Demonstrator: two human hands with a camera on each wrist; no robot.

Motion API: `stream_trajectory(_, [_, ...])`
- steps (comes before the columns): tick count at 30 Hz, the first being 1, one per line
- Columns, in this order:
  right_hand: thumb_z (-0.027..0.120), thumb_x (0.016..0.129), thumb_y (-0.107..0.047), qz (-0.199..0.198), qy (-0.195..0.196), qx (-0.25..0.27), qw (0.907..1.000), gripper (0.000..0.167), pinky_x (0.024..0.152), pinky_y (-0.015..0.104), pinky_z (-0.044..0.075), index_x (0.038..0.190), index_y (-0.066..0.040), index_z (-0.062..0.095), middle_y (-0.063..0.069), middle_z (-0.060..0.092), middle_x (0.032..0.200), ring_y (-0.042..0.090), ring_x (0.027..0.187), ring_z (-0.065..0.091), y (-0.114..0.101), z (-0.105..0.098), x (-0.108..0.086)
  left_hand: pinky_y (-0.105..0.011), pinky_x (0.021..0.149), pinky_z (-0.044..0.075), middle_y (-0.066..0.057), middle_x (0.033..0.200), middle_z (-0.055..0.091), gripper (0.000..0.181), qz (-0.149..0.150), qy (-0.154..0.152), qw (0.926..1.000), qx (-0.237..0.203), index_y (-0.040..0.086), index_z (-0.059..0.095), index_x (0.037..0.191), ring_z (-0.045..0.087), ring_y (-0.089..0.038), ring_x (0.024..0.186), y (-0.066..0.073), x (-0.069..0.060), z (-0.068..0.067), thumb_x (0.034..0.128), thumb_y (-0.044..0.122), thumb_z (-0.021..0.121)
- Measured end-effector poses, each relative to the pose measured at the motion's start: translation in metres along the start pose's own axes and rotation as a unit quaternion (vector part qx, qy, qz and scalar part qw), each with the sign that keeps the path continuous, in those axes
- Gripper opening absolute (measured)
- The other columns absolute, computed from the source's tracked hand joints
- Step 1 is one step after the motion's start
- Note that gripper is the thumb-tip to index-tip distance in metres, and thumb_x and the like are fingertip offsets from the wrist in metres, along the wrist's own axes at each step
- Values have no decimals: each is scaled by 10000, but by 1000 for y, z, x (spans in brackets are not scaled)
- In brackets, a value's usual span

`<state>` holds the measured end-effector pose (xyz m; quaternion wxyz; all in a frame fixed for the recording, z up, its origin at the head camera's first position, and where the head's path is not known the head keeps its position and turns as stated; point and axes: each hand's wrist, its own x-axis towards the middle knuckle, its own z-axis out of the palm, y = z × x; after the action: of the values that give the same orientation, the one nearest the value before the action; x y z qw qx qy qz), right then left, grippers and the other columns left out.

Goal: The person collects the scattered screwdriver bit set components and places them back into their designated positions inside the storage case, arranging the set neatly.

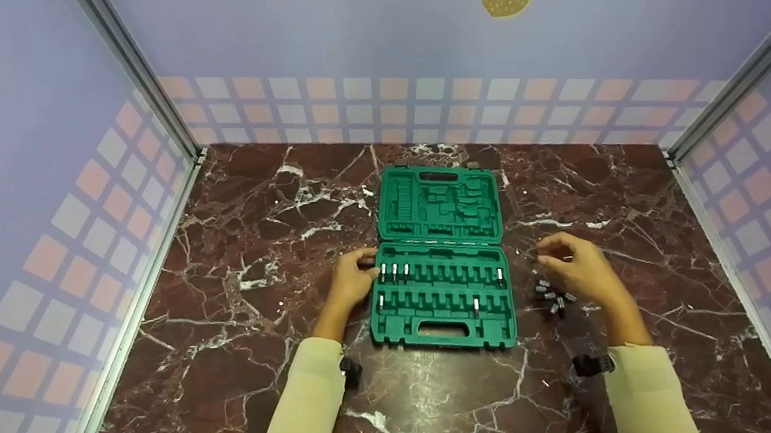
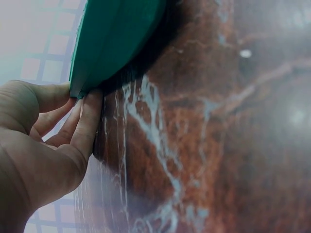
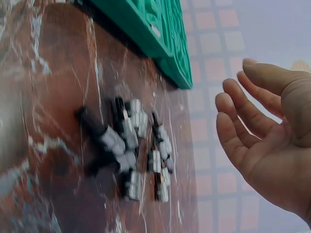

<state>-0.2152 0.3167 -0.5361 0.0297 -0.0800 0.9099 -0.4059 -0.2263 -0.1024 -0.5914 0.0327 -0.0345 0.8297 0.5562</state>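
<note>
Got left hand [image 1: 348, 279] pinching a green plastic case [image 1: 440, 241] at left edge, right hand [image 1: 577, 269] loosely spread near stubby black-and-silver bits [image 3: 129, 133].

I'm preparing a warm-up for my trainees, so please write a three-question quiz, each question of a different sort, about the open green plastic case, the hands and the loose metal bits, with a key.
1. Which hand touches the open green plastic case? A) left only; B) right only; C) both.
2. Look at the pile of loose silver-and-black metal bits. True or false: it lies inside the case.
3. Fill in: in the head view, the case's upper slotted row holds ___ seated bits.

Key:
1. A, the left hand.
2. False; it lies on the reddish-brown marble-patterned tabletop.
3. Four.
</note>
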Motion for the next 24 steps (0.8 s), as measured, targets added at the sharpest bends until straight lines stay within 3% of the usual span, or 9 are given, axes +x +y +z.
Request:
stream_trajectory(5, [721, 976, -148, 19, -118, -239, 9996, 291, 836, 208, 497, 1220, 5, 681, 190, 719, 1169, 279, 1044, 655, 12, -7, -7, -438, 917, 570, -194, 1163, 711, 351, -7, 30, 10000, -32, 11, 696, 1296, 681, -328, 1087, -1, 1, 0, 949, -42, 671])
stream_trajectory(14, [731, 972, -184, 403, -64, -334, 9986, 318, 811, 195, 501, 1253, -41, 685, 176, 724, 1189, 164, 1003, 644, 36, -8, -27, -450, 924, 569, -199, 1162, 713, 358, 60, 19, 10000, 11, 10, 697, 1297, 682, -337, 1096, 0, 2, 1, 944, -46, 676])
stream_trajectory(24, [739, 960, -168, 504, -219, -781, 9954, 260, 849, 371, 521, 1192, -54, 714, 205, 728, 1174, 345, 1067, 672, 55, -8, -37, -441, 924, 571, -194, 1165, 712, 363, 17, 15, 10000, 56, 14, 693, 1307, 682, -331, 1092, -2, 1, 0, 948, -35, 674])
